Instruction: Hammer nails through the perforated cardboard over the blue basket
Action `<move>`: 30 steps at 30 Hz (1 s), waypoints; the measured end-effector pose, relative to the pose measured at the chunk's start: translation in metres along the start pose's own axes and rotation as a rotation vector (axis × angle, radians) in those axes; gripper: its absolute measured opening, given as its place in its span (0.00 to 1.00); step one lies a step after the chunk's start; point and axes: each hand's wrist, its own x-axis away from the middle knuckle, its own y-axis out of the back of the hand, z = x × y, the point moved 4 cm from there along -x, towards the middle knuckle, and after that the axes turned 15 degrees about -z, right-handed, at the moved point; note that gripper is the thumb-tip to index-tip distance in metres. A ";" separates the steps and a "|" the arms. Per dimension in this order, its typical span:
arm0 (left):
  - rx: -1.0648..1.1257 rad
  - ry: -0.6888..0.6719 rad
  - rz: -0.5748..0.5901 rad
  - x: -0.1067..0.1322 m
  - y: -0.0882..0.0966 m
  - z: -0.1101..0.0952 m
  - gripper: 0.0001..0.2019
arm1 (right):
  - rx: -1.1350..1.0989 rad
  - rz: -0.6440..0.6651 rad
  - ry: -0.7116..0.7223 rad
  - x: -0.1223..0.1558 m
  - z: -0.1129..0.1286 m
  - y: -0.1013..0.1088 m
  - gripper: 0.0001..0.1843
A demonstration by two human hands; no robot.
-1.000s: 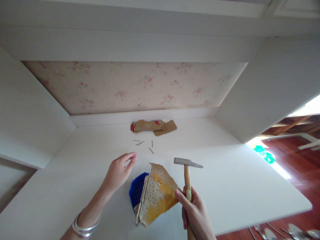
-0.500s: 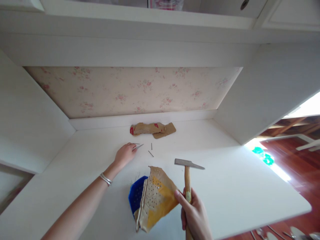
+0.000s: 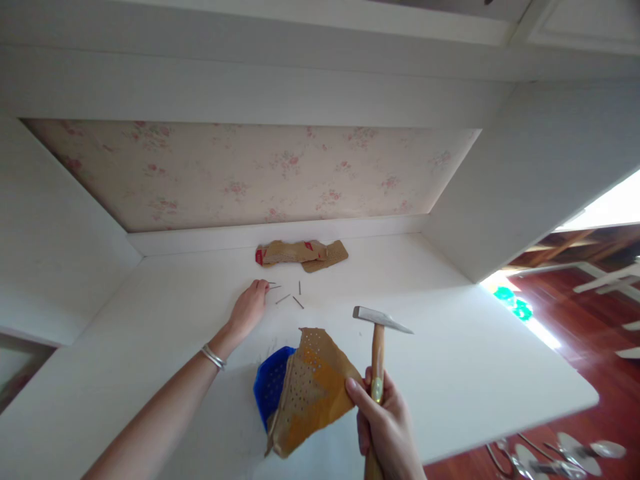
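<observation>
My left hand (image 3: 249,308), wearing a silver bracelet (image 3: 213,357), is closed in a pinch at the counter. Two thin nails (image 3: 275,287) stick out from its fingertips; whether both are gripped is hard to see. Several loose nails (image 3: 299,303) lie just right of the fingers. In my right hand (image 3: 385,420) are a hammer (image 3: 378,353), held upright by its wooden handle, and a bent piece of cardboard (image 3: 320,393), pinched under the thumb. That cardboard is full of small holes and stained yellow. Behind it, partly covered, is a blue perforated piece (image 3: 273,383).
Folded brown cardboard pieces (image 3: 303,256) lie near the back ledge of the white counter (image 3: 490,373). Side panels and an overhead cabinet (image 3: 260,83) frame the space. Metal lamp-like parts (image 3: 545,460) rest on the red floor at lower right.
A nail that was at my left fingertips now lies apart on the counter, and the fingers have shifted to the nails behind it. The cardboard in my right hand has tilted slightly.
</observation>
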 end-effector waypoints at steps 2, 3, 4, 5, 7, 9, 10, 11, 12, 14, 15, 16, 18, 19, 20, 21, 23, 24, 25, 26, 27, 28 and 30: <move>0.050 0.016 -0.035 -0.001 0.012 -0.004 0.11 | -0.009 0.000 0.000 0.002 -0.002 -0.001 0.26; 0.079 0.019 -0.055 0.000 0.020 -0.008 0.11 | -0.012 -0.002 0.000 0.003 -0.003 -0.001 0.27; 0.107 0.019 -0.078 0.001 0.030 -0.013 0.10 | -0.013 -0.004 -0.001 0.004 -0.005 -0.001 0.27; 0.138 0.015 -0.096 0.005 0.041 -0.019 0.09 | -0.012 -0.007 -0.004 0.004 -0.007 -0.001 0.27; 0.207 -0.004 -0.117 0.015 0.063 -0.036 0.09 | -0.005 -0.011 -0.010 0.005 -0.011 -0.001 0.27; 0.374 -0.024 -0.114 0.030 0.085 -0.056 0.10 | 0.005 -0.014 -0.013 0.005 -0.014 0.000 0.27; 0.479 -0.009 -0.081 0.039 0.092 -0.065 0.09 | 0.011 -0.013 -0.013 0.005 -0.014 0.001 0.27; 0.570 0.014 -0.047 0.047 0.099 -0.074 0.09 | 0.017 -0.009 -0.011 0.005 -0.014 0.001 0.27; 0.649 0.041 -0.003 0.055 0.102 -0.082 0.08 | 0.023 -0.005 -0.010 0.005 -0.014 0.001 0.27; 0.746 0.064 0.047 0.069 0.107 -0.096 0.07 | 0.032 0.004 -0.005 0.004 -0.013 0.001 0.27; 0.761 0.060 0.056 0.075 0.107 -0.101 0.06 | 0.035 0.007 -0.002 0.004 -0.012 0.001 0.26; 0.766 0.049 0.052 0.080 0.106 -0.106 0.06 | 0.037 0.010 0.002 0.004 -0.012 0.001 0.26; 0.782 0.048 0.037 0.089 0.103 -0.112 0.07 | 0.041 0.013 0.010 0.003 -0.011 0.001 0.26; 0.804 0.069 0.038 0.093 0.100 -0.113 0.06 | 0.042 0.015 0.015 0.003 -0.011 0.000 0.26; 0.831 0.103 0.052 0.097 0.097 -0.114 0.06 | 0.043 0.016 0.020 0.002 -0.011 0.000 0.26; 0.850 0.134 0.075 0.101 0.093 -0.115 0.06 | 0.044 0.018 0.024 0.002 -0.011 0.000 0.26; 0.849 0.148 0.109 0.107 0.086 -0.115 0.06 | 0.045 0.020 0.032 0.002 -0.013 0.000 0.25; 0.829 0.129 0.113 0.109 0.084 -0.116 0.06 | 0.045 0.022 0.035 0.002 -0.014 0.000 0.25; 0.805 0.101 0.110 0.110 0.082 -0.117 0.05 | 0.045 0.024 0.037 0.002 -0.015 0.000 0.25; 0.781 0.073 0.105 0.111 0.081 -0.117 0.05 | 0.046 0.026 0.038 0.001 -0.015 0.000 0.25; 0.758 0.048 0.103 0.112 0.080 -0.118 0.05 | 0.048 0.030 0.039 0.001 -0.016 -0.001 0.25; 0.736 0.026 0.102 0.113 0.078 -0.118 0.05 | 0.050 0.033 0.040 0.001 -0.017 -0.001 0.24; 0.696 -0.020 0.102 0.114 0.077 -0.120 0.04 | 0.053 0.037 0.041 0.000 -0.018 -0.001 0.24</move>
